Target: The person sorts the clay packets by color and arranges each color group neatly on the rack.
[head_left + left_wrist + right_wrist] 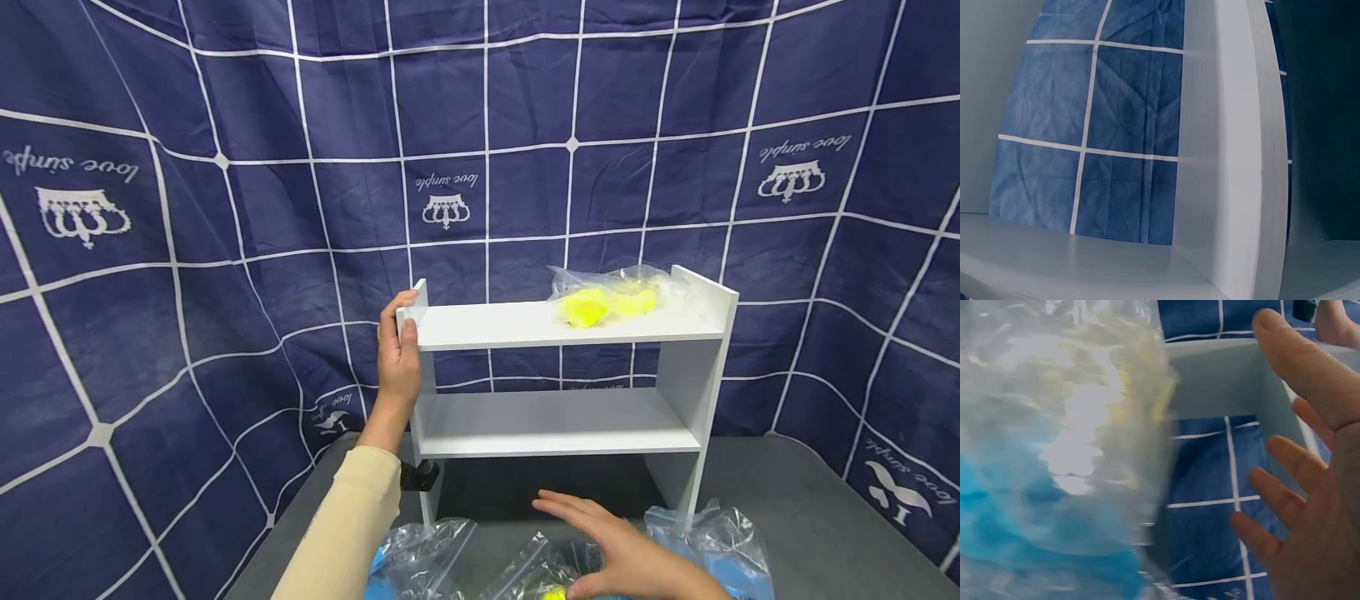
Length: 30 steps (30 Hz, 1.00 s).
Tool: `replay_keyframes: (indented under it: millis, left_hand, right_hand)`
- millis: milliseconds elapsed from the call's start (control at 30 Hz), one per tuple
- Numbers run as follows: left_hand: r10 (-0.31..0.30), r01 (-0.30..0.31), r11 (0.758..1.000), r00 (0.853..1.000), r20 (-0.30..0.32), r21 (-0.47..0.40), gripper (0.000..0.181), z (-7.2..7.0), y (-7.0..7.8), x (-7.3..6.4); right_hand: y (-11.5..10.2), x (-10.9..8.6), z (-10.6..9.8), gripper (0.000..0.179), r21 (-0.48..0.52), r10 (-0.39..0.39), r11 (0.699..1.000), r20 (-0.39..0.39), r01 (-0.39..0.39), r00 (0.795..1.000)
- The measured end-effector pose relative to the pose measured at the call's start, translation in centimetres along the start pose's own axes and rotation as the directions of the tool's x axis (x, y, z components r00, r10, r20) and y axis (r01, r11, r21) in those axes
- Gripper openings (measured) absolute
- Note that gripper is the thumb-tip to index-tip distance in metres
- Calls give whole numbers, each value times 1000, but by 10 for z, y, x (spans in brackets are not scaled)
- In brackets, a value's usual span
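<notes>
A white two-tier shelf [558, 425] stands upright on the dark surface. My left hand [398, 350] holds the top of its left side panel, fingers over the outer edge and thumb at the front. Lower right in the head view, my right hand [626, 550] has its fingers spread and holds nothing. Just beside and below it lies a clear plastic bag [525, 575] with something yellow inside. Close to the right wrist camera, a blurred clear bag [1066, 444] shows blue and yellow contents. The left hand itself is outside the left wrist view, which shows shelf boards [1238, 156].
Clear bags with bright yellow contents [588, 307] lie on the right of the top board. More clear bags with blue contents lie in front, one at left [431, 550] and one at right [720, 550]. A blue grid-patterned curtain [525, 200] hangs behind and at both sides.
</notes>
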State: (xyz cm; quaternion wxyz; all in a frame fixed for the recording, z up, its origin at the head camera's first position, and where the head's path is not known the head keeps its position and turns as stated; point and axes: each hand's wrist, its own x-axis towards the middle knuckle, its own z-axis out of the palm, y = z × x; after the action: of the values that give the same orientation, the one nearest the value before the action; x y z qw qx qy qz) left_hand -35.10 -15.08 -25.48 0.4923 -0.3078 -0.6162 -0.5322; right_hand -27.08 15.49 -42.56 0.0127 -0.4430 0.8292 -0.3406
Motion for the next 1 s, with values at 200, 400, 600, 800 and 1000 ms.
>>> replay_keyframes:
  millis: [200, 400, 600, 800, 1000]
  left_hand:
    - [4, -4, 1000, 1000, -2, -10, 25, -1, -1, 0]
    - [7, -7, 1000, 1000, 4, 19, 26, -1, 1, 0]
    - [-3, 3, 1000, 1000, 8, 29, 26, -1, 3, 0]
    - [9, -9, 1000, 1000, 8, 10, 27, 0, -9, 0]
    - [6, -6, 1000, 1000, 7, 17, 26, 0, 2, 1]
  right_hand:
    - [7, -9, 19, 74, 240, 134, 954, 193, -179, 972]
    - [22, -6, 31, 62, 46, -32, 999, 179, 24, 983]
    - [36, -2, 35, 56, -132, -186, 970, 150, 206, 971]
    - [42, -5, 34, 49, -16, -160, 986, 178, 165, 971]
    - [47, -5, 40, 43, -51, -152, 986, 161, 162, 975]
